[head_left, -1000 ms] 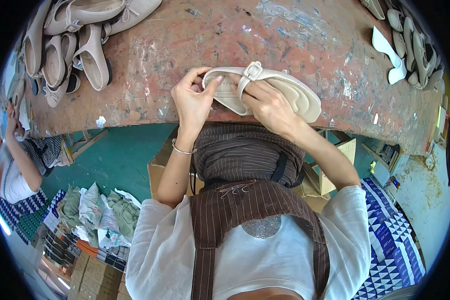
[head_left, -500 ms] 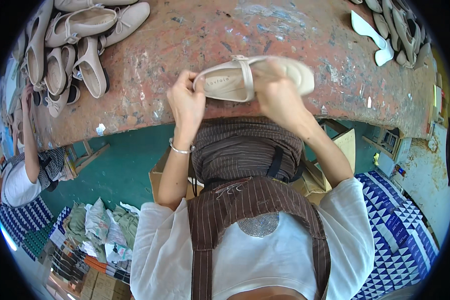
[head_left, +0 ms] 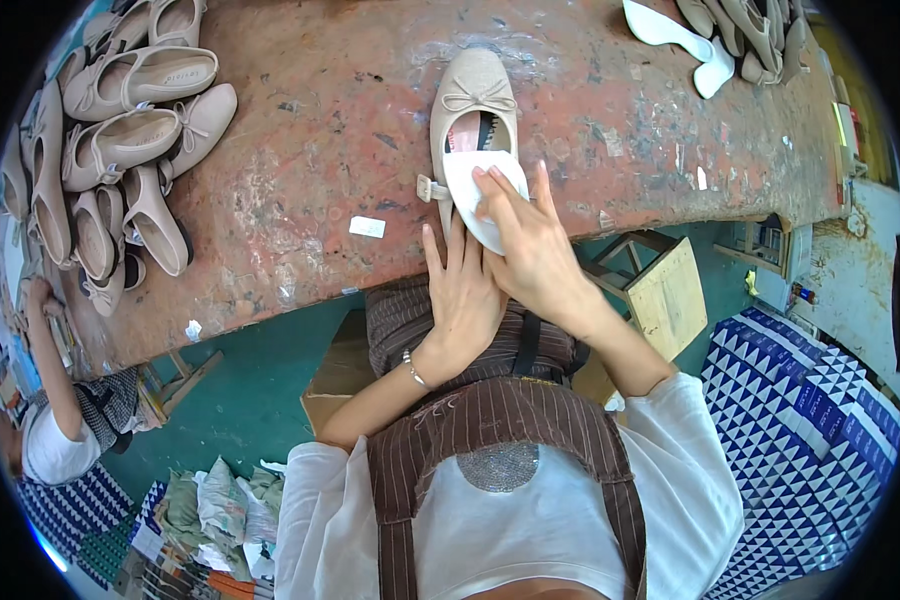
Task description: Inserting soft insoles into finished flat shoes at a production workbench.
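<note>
Over at the far left, a co-worker's bare arm (head_left: 58, 350) reaches up to the surface (head_left: 290, 170), close to a heap of beige shoes (head_left: 105, 150), some with bows. Nearer the middle, a small white slip (head_left: 367, 227) lies by itself. Next comes the beige shoe (head_left: 475, 75) being handled, sole down, its bowed toe pointing away from the person and a buckle (head_left: 431, 189) standing out on its left side. The left hand (head_left: 467, 300) is at the heel end, its grip spread, fingers straight; whether the palm touches, I can't tell. A white oval piece (head_left: 465, 185) covers the rear of the shoe's opening, and the right hand (head_left: 540, 250) has fingers laid on it, one lifted clear; the thumb is hard to make out, so I can't say whether that grip pinches. I'd judge the shoe light and soft-sided, easily dented, best steadied around the heel; the white piece looks thin and bendy, best taken by its edges. Further right lie a white curved piece (head_left: 660, 28) and more shoes (head_left: 760, 45).
</note>
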